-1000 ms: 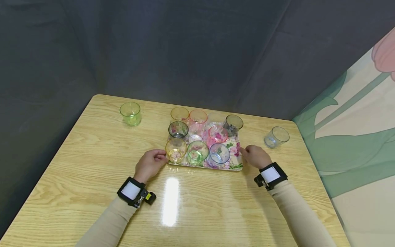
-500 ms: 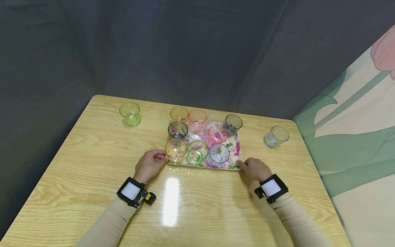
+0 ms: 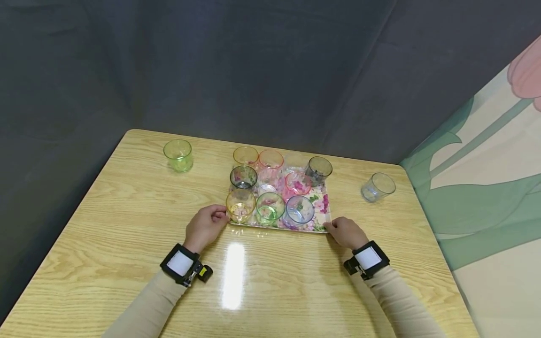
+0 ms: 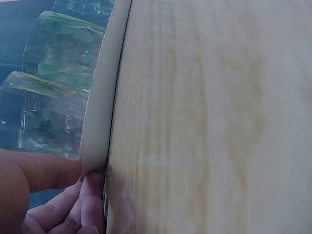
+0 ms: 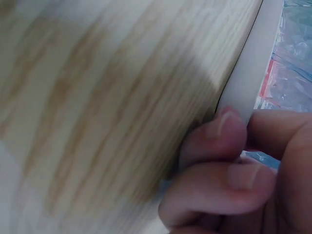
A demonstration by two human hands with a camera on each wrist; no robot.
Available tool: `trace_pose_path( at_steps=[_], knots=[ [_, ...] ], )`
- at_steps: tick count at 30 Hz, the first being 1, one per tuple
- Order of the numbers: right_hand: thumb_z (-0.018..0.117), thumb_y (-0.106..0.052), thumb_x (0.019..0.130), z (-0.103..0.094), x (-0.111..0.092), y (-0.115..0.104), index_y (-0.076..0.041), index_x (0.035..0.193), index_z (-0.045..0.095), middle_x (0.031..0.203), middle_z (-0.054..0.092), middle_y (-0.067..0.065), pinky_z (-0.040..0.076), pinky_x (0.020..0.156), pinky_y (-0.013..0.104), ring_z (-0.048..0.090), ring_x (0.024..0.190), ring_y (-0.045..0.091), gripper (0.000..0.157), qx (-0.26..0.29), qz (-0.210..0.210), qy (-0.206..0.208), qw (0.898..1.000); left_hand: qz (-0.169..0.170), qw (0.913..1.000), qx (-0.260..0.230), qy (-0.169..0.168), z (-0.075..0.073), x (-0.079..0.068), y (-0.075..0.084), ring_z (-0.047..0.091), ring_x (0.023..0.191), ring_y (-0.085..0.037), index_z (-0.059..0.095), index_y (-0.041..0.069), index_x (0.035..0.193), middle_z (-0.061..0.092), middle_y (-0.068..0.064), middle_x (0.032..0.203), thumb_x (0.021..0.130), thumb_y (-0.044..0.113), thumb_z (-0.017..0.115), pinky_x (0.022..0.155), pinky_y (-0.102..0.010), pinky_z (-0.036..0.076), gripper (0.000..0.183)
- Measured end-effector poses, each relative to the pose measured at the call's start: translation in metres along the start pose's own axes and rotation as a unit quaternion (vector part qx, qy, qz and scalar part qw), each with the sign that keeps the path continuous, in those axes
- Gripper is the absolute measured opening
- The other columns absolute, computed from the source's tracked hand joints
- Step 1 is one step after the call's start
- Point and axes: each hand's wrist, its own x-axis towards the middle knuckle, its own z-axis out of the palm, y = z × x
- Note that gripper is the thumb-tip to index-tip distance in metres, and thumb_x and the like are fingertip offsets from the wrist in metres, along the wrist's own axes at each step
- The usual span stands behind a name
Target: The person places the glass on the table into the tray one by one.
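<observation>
A floral tray (image 3: 322, 218) lies on the table and bears several clear and coloured glasses. My left hand (image 3: 204, 228) pinches its front left corner, close by a yellow glass (image 3: 241, 217). In the left wrist view, the thumb lies on the pale tray rim (image 4: 99, 112) while curled fingers sit low against it. At the front right corner, my right hand (image 3: 348, 233) grips the tray with thumb and curled fingers; the right wrist view shows the rim (image 5: 243, 80) between them. A green glass (image 3: 270, 215) and a blue glass (image 3: 299, 217) stand along the front row.
Apart from the tray, a lime-green glass (image 3: 179, 158) stands at the back left of the wooden table (image 3: 287, 286). To the right is a clear glass (image 3: 377, 188). A dark curtain (image 3: 262, 75) hangs behind the table, and a patterned cloth (image 3: 498, 202) at the right.
My right hand has slid from the tray's right side toward the front right corner and taken hold there. The left hand has kept its place; the tray and glasses look almost unmoved.
</observation>
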Motion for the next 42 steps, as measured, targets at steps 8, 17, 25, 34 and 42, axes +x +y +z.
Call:
trace_pose_path(
  at_steps=[8, 17, 25, 34, 42],
  knots=[
    [0.045, -0.033, 0.098, 0.004, 0.000, 0.002, -0.012, 0.055, 0.051, 0.045, 0.043, -0.003, 0.029, 0.043, 0.026, 0.036, 0.041, 0.013, 0.048, 0.022, 0.009, 0.004, 1.000, 0.063, 0.9951, -0.072, -0.024, -0.033, 0.019, -0.005, 0.058, 0.078, -0.018, 0.064, 0.002, 0.114, 0.066, -0.012, 0.093, 0.090, 0.019, 0.061, 0.064, -0.029, 0.050, 0.029],
    [0.045, -0.031, 0.098, 0.006, 0.001, 0.001, -0.013, 0.055, 0.051, 0.047, 0.044, -0.002, 0.031, 0.045, 0.028, 0.038, 0.041, 0.014, 0.047, 0.012, -0.006, 0.029, 0.999, 0.187, 0.9454, -0.149, 0.222, -0.117, 0.078, 0.003, 0.048, 0.077, -0.011, 0.057, 0.003, 0.122, 0.052, 0.001, 0.088, 0.084, 0.022, 0.070, 0.066, -0.017, 0.035, 0.045],
    [0.045, -0.031, 0.098, 0.005, -0.001, -0.005, -0.011, 0.057, 0.054, 0.047, 0.047, -0.001, 0.032, 0.046, 0.028, 0.039, 0.042, 0.014, 0.047, 0.013, 0.009, 0.020, 1.000, 0.103, 0.9618, -0.193, 0.164, -0.159, 0.109, -0.016, 0.009, 0.139, -0.014, -0.009, 0.018, 0.151, 0.004, -0.009, 0.156, 0.083, 0.035, 0.068, 0.116, -0.037, 0.015, 0.103],
    [0.046, -0.031, 0.097, 0.002, 0.002, 0.000, -0.010, 0.059, 0.058, 0.050, 0.051, -0.001, 0.034, 0.047, 0.027, 0.042, 0.045, 0.013, 0.046, 0.025, 0.018, 0.010, 0.999, 0.028, 0.9777, -0.207, -0.023, -0.142, 0.135, -0.063, -0.021, 0.137, -0.023, -0.041, 0.021, 0.137, -0.031, -0.009, 0.153, 0.090, 0.034, 0.060, 0.117, -0.048, 0.000, 0.113],
    [0.046, -0.033, 0.098, 0.004, 0.003, -0.001, -0.010, 0.058, 0.057, 0.049, 0.049, -0.001, 0.033, 0.047, 0.027, 0.041, 0.044, 0.013, 0.047, 0.023, 0.030, 0.011, 0.999, 0.034, 0.9814, -0.189, -0.010, -0.122, 0.143, -0.070, -0.014, 0.138, -0.022, -0.034, 0.020, 0.142, -0.023, -0.010, 0.155, 0.082, 0.031, 0.072, 0.118, -0.049, 0.001, 0.122]
  ],
)
